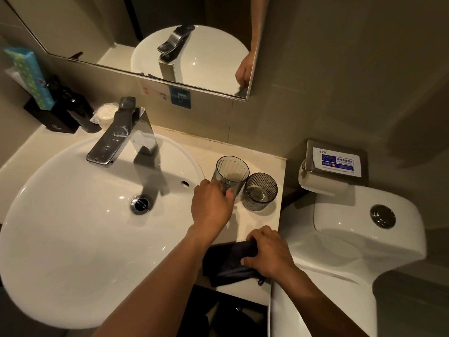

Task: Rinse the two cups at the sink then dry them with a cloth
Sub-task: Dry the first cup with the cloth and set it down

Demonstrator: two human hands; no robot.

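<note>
Bathroom surface (257, 222) beside sink (73, 227): left hand (211, 207) grips tilted cup (232, 173); right hand (269, 251) clutches dark cloth (226, 261). Second cup (260, 192) upright, touching at 3 o'clock. Dispenser label (336, 161) reads "75%".

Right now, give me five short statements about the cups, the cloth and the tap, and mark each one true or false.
1. The left hand grips the taller cup. True.
2. The two cups lie inside the basin. False: the taller cup and the shorter cup are over the counter to the right of the basin.
3. The right hand holds a dark cloth. True.
4. Water is running from the tap. False: no stream is visible.
5. The shorter cup is tipped on its side. False: it stands upright on the counter.
</note>
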